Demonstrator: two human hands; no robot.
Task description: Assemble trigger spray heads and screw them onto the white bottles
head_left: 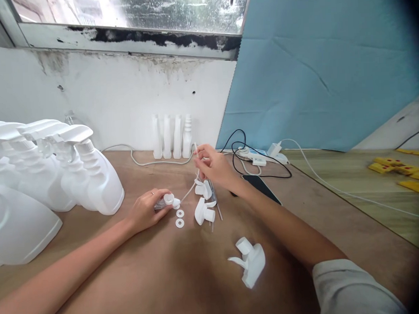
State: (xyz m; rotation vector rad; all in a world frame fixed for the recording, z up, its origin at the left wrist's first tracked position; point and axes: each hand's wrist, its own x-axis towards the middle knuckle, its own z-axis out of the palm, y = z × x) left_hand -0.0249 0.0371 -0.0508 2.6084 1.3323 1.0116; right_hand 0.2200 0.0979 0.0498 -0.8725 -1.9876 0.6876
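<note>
My left hand (150,210) lies low on the table at left of centre, its fingers closed round a small white plastic fitting (168,199). A clear piece beside the fitting is partly hidden by the fingers. Two flat white washers (179,222) lie just in front of that hand. My right hand (213,165) pinches a thin white tube (195,149) that stands nearly upright between thumb and fingers. Below it lie two white trigger sprayer heads, one closer to me (203,211) and one behind (203,188), with thin tubes (216,203) alongside. Another trigger sprayer head (250,264) lies nearer me at right.
White plastic bottles (92,180) crowd the left side. Several slim white bottles (172,138) stand against the wall. A phone (262,188), black cable (242,162) and power strip (261,155) lie behind my right forearm. Yellow pieces (400,168) are at far right.
</note>
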